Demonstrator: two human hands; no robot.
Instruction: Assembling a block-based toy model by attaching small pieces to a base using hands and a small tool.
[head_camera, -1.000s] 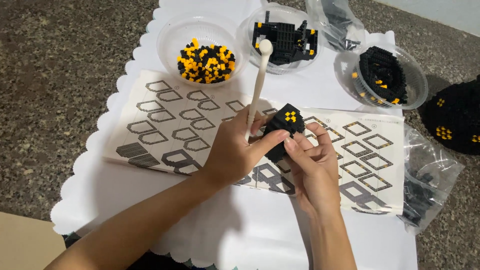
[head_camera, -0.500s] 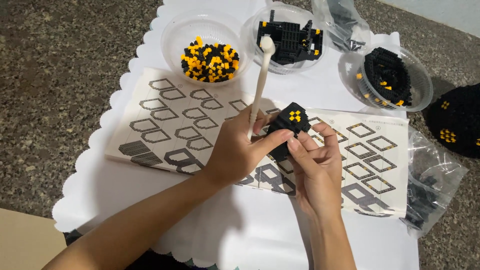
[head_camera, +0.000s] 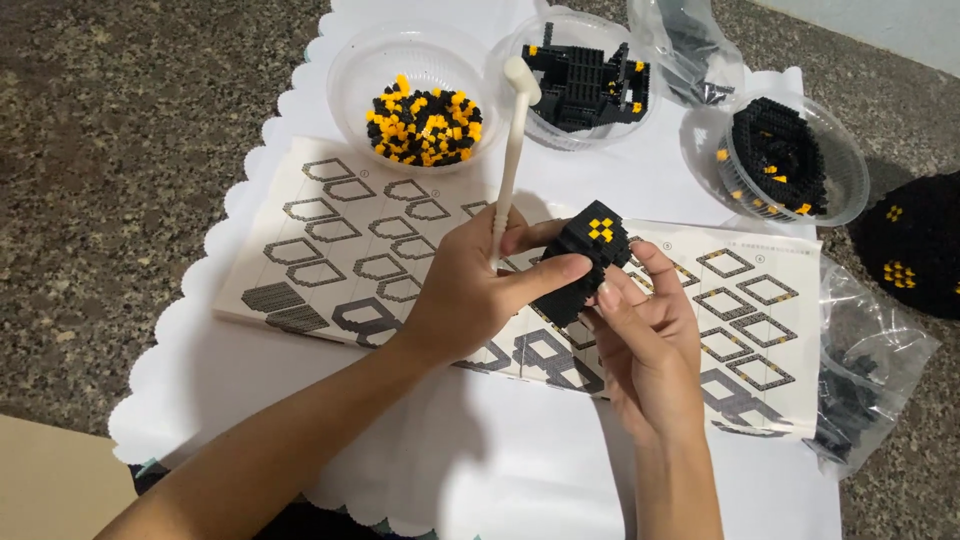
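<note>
Both hands meet over the middle of a white scallop-edged cloth (head_camera: 250, 330) that lies on speckled stone flooring. The left hand (head_camera: 470, 290) is closed on two things at once: its thumb and fingers pinch a small black block model (head_camera: 580, 262) with a patch of yellow studs on its top face, and a white plastic tool (head_camera: 512, 150) stands up out of the same fist, its rounded head level with the bowls. The right hand (head_camera: 645, 345) grips the lower end of the same model from the other side, fingers curled round it. Under the hands lies one unfolded instruction sheet (head_camera: 330, 255), white, printed with rows of grey diamond-shaped outlines. Three clear plastic bowls stand along the far edge: the left bowl (head_camera: 420, 95) holds loose yellow and black pieces, the middle bowl (head_camera: 585, 70) black built sections, the right bowl (head_camera: 785, 160) mostly black pieces. Two clear plastic bags show, one (head_camera: 690, 45) at the top, one (head_camera: 865, 375) at the sheet's right end. A black domed build (head_camera: 915, 250) sits at the right margin.
</note>
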